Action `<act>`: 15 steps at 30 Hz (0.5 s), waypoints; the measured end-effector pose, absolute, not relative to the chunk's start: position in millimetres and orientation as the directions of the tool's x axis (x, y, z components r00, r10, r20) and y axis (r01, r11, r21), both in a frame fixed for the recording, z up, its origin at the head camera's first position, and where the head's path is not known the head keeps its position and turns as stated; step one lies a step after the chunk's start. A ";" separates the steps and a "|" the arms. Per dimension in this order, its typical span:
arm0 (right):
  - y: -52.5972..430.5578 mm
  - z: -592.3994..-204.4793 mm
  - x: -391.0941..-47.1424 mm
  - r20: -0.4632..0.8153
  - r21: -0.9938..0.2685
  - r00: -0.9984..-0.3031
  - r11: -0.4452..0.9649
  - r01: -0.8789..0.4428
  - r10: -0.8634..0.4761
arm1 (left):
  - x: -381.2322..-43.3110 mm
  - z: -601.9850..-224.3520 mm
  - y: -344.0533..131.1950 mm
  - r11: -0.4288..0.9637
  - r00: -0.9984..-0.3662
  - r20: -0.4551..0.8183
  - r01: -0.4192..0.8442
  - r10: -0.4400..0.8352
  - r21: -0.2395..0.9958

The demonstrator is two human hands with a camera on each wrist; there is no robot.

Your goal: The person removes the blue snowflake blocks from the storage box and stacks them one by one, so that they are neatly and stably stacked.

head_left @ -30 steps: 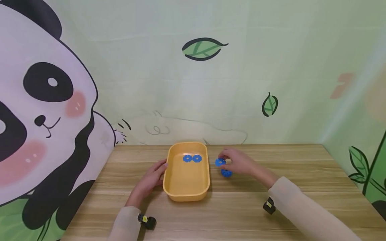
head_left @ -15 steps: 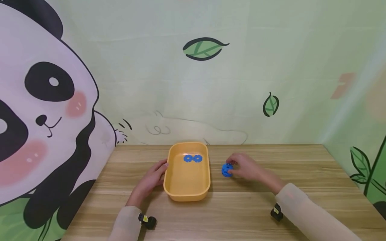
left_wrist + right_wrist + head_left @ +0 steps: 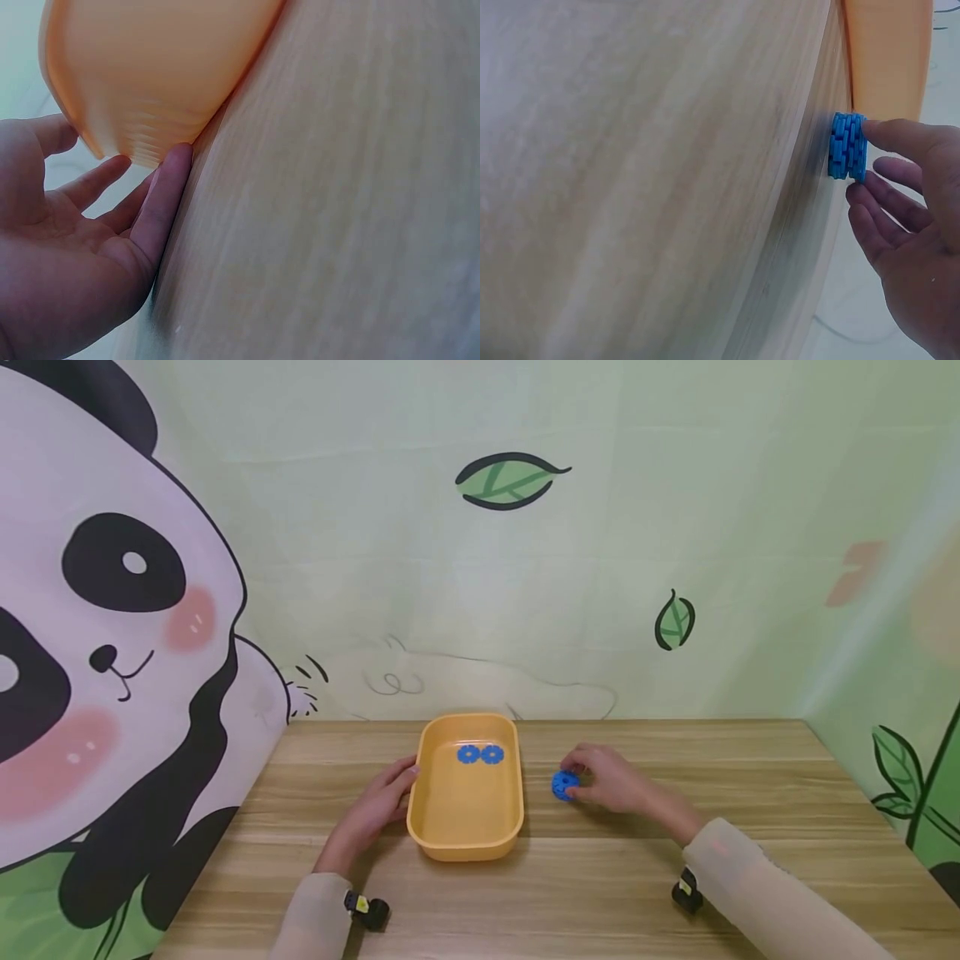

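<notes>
In the head view my right hand [image 3: 609,778] is beside a short stack of blue notched plastic discs [image 3: 565,786] on the table, right of a yellow tray [image 3: 465,853]. Thumb and fingertips pinch the top of that stack; the right wrist view shows the discs [image 3: 847,146] lying flat in layers, with the thumb at the upper edge. My left hand [image 3: 378,803] rests against the tray's left wall. Seen from the left wrist, its fingers [image 3: 166,191] are nearly straight and touch the tray's outer side [image 3: 161,67], with the thumb up at the rim.
Two more blue discs [image 3: 468,754] lie side by side inside the tray, near its far end. The wood-grain table [image 3: 600,893] ends at a printed wall cloth [image 3: 375,568] with a panda and leaves.
My right hand has brought a blue disc from just behind the stack down onto it, moving slightly right and toward me. The left hand and tray stay in place.
</notes>
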State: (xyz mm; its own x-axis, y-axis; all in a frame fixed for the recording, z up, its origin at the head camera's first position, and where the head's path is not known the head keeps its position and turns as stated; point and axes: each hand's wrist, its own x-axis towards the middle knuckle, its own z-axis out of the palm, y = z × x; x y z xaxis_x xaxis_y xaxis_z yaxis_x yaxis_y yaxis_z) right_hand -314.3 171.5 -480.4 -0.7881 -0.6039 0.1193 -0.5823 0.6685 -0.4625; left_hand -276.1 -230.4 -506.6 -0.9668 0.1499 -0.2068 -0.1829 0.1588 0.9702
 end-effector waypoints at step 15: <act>169.8 -481.4 -313.3 0.122 -0.454 -0.766 0.651 -0.608 -0.631 | -276.6 -507.3 -230.3 0.167 -0.968 -0.199 -0.173 0.151 0.971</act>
